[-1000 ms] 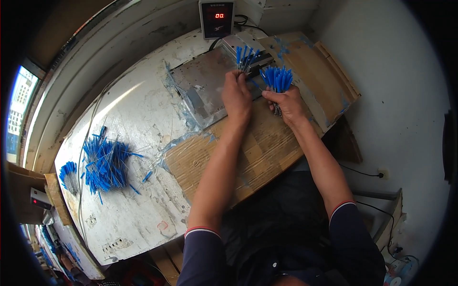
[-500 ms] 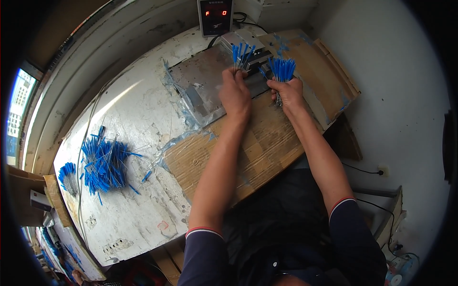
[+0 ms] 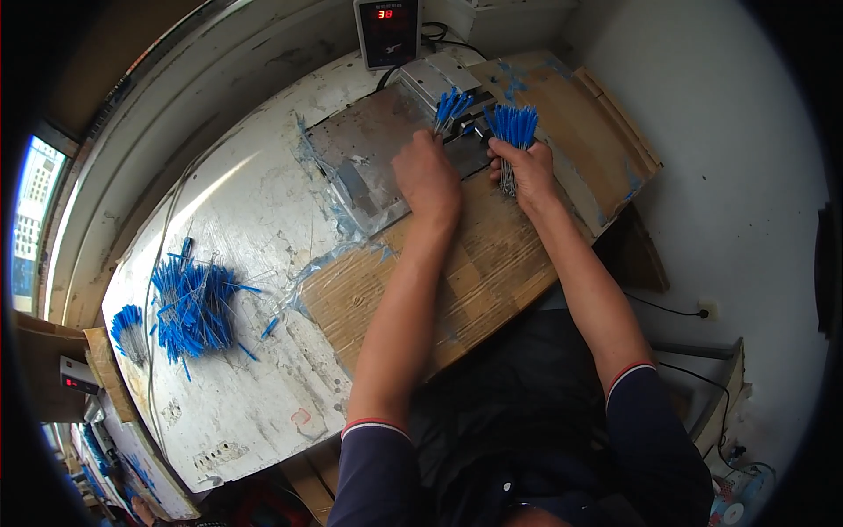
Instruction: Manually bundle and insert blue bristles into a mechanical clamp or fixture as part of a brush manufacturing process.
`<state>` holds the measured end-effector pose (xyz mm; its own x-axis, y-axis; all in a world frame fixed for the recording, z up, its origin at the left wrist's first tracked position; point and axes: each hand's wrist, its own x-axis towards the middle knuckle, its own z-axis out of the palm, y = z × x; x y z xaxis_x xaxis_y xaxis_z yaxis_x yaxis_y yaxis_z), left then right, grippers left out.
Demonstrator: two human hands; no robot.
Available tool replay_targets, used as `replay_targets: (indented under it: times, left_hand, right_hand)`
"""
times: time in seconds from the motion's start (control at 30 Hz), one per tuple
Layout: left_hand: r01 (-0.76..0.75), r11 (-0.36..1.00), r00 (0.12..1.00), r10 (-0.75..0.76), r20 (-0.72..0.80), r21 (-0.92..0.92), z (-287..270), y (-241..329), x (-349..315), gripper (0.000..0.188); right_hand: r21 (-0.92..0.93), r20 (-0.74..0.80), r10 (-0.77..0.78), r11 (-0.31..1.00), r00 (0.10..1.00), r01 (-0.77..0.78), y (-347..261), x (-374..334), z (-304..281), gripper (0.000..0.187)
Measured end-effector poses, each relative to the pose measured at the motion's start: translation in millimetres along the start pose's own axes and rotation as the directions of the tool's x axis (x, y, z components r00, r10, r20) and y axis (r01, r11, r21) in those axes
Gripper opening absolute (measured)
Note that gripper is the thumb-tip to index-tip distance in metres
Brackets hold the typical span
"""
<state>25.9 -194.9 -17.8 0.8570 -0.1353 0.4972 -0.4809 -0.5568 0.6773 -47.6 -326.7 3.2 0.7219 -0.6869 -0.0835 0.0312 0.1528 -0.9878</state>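
Note:
My left hand is closed on a small spray of thin metal wires with blue ends, its fingers pinching the bare stems. A thicker bundle of the same blue-ended wires stands upright in my closed right hand, stems poking out below the fist. Both bunches are at a small metal machine with dark clamp-like parts, fixed to a metal plate. Between the two bunches, near the clamp parts, a short blue piece shows; whether it is held cannot be made out.
On the white tabletop at left lie a large heap of blue-ended wires and a smaller bunch. A red-lit display box stands behind the machine. Cardboard covers the near edge. Another person's hand shows lower left.
My left hand has shifted slightly, and its wires now lean more to the right. The display's red reading has changed. My right hand still holds its bundle.

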Motion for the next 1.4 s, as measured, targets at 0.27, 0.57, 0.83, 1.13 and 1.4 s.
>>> replay_targets:
  times: [0.27, 0.57, 0.83, 1.13, 1.4]
  left_hand:
    - [-0.082, 0.996, 0.996, 0.081, 0.022, 0.030, 1, 0, -1, 0.010]
    - [-0.077, 0.997, 0.996, 0.077, 0.049, -0.001, 2, 0, -1, 0.010]
    - [-0.206, 0.969, 0.970, 0.183, 0.158, 0.140, 2, -6, -3, 0.010]
    - [0.058, 0.998, 0.997, -0.057, 0.048, -0.017, -1, -4, 2, 0.016]
    - [0.054, 0.999, 0.997, -0.054, 0.053, 0.006, -4, -1, 3, 0.014]
  right_hand:
    - [0.138, -0.059, 0.033, 0.990, 0.998, -0.024, 1, -4, -4, 0.012]
    - [0.045, 0.062, 0.113, 0.992, 0.992, -0.116, -7, -11, -16, 0.014]
    - [-0.057, 0.062, 0.132, 0.990, 0.989, -0.128, -13, -11, -7, 0.011]
    - [-0.101, 0.005, 0.108, 0.989, 0.994, -0.107, -12, -2, 5, 0.013]
    - [-0.165, -0.018, 0.122, 0.979, 0.992, -0.123, -6, 9, 9, 0.012]
